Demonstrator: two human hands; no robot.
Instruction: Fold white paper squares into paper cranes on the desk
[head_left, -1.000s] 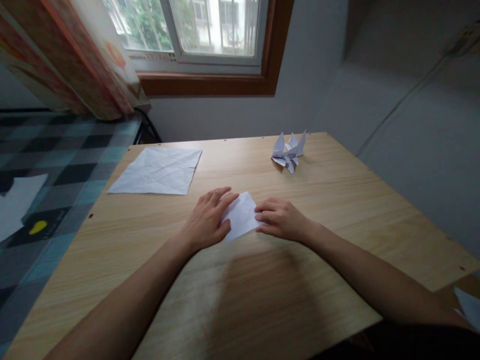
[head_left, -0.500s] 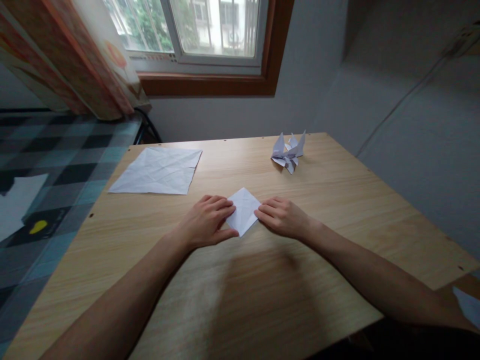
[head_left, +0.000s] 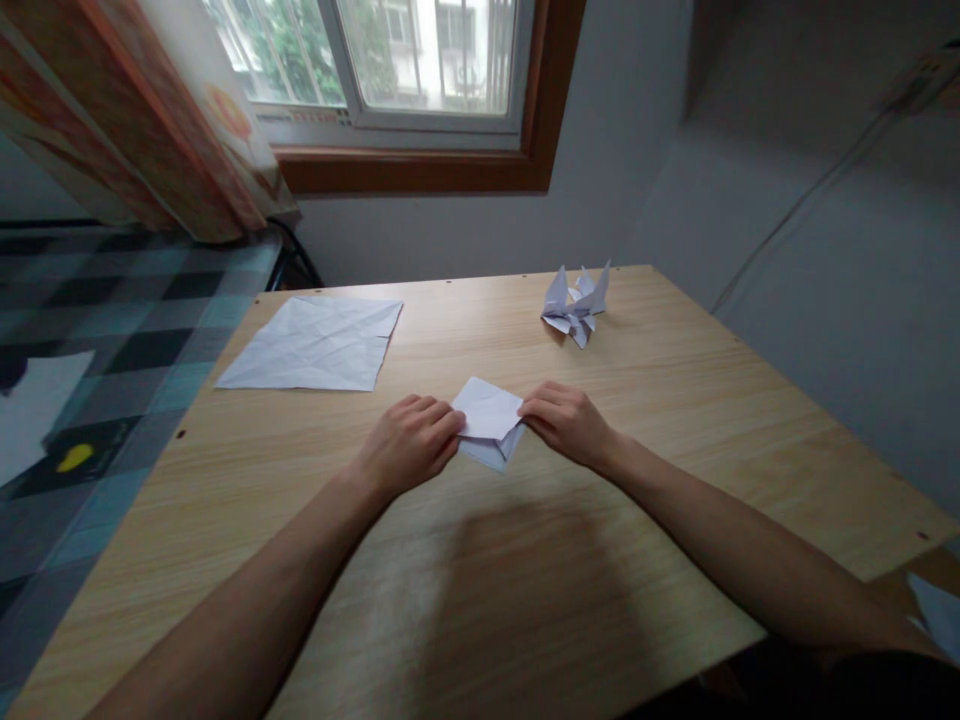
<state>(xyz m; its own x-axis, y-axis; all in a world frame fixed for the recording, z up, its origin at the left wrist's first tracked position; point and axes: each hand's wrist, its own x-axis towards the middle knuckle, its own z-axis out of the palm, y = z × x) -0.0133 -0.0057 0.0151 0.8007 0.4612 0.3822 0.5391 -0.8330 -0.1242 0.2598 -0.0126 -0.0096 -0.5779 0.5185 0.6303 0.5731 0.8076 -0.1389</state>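
On table (head_left: 690, 400), fingers (head_left: 540, 407) pinched, paper (head_left: 490, 408) (folded) between

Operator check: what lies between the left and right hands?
In the head view, a small folded paper lies between them, gripped at one side by the left hand, opposite by the right hand.

Folded paper (head_left: 489, 408) partly behind hands (head_left: 411, 440)

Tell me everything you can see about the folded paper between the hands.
The folded paper looks white and thin, in at least two layers. The lower layer juts out on the near side beneath the upper layer, with a shaded opening between them at right. It is over the wooden table; the left hand holds its left side, the right hand its right corner.
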